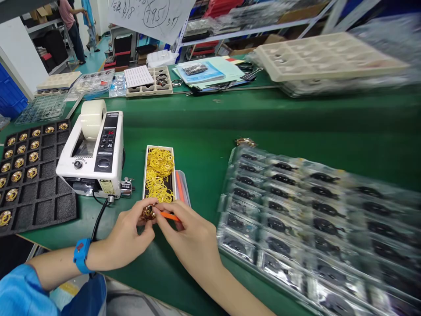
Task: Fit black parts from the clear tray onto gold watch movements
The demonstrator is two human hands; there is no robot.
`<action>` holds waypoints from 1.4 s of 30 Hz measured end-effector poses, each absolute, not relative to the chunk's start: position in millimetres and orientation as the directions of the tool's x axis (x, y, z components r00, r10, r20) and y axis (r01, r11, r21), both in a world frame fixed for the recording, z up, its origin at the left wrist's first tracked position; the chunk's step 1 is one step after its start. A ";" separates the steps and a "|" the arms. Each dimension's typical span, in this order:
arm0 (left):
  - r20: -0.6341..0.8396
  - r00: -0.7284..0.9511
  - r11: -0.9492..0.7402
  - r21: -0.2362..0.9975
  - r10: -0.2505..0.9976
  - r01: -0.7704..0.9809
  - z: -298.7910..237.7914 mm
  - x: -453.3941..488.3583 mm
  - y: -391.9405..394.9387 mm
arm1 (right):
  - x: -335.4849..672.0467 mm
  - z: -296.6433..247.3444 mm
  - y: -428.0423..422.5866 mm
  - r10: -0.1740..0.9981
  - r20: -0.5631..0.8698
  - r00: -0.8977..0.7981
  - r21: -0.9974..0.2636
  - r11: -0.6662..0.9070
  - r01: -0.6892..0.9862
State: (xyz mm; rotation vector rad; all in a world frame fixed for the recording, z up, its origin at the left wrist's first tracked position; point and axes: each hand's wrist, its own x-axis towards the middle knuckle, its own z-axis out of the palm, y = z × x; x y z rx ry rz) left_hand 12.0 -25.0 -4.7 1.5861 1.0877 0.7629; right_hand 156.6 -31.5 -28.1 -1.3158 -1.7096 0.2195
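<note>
My left hand [131,235] pinches a small round gold-coloured part [148,213] just in front of a narrow white box of yellow rings [159,172]. My right hand [190,239] is closed on a thin orange tool [169,216] whose tip points at the part. Both hands meet over the green table [204,131] near its front edge. A blue band [81,254] sits on my left wrist.
A white tape dispenser [94,149] stands left of the box, with a black foam tray of gold parts [26,171] beyond it. Rows of clear bags with dark parts [312,210] lie to the right. Beige trays [325,55] and papers sit at the back.
</note>
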 end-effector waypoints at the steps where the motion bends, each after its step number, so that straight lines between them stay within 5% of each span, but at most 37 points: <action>1: -0.033 0.394 -0.088 0.954 0.918 0.286 -5.2 11.9 -25.0 | 156.3 -27.9 -30.6 0.843 0.538 0.015 -0.637 0.395 0.662; 11: -0.030 0.330 -0.097 0.927 0.943 0.362 -9.5 9.8 -21.0 | 159.4 -10.9 -28.7 0.901 0.426 -0.085 -0.796 0.418 0.437; 16: -0.057 0.255 -0.003 0.974 0.965 0.228 -15.6 6.6 -16.6 | 177.8 -8.4 -23.0 0.981 0.194 -0.026 -0.899 0.188 0.396; 22: -0.099 0.251 0.064 0.987 0.963 0.145 -15.9 3.2 -15.2 | 196.2 -18.5 -11.4 0.999 0.041 -0.011 -0.728 0.037 0.684; 29: -0.139 0.226 0.130 0.990 0.964 0.056 -6.5 -2.3 -13.5 | 243.9 -18.3 -22.6 0.960 0.273 0.064 -0.503 0.086 0.860; 33: -0.263 0.283 0.290 0.956 0.922 -0.055 4.6 -3.6 -11.1 | 312.0 -16.6 -22.7 0.964 0.236 0.121 -0.322 -0.040 0.946; 42: -0.388 0.325 0.445 0.888 0.862 -0.119 15.1 -5.4 -8.7 | 350.1 -21.9 -57.9 0.999 0.000 -0.032 -0.290 0.031 0.957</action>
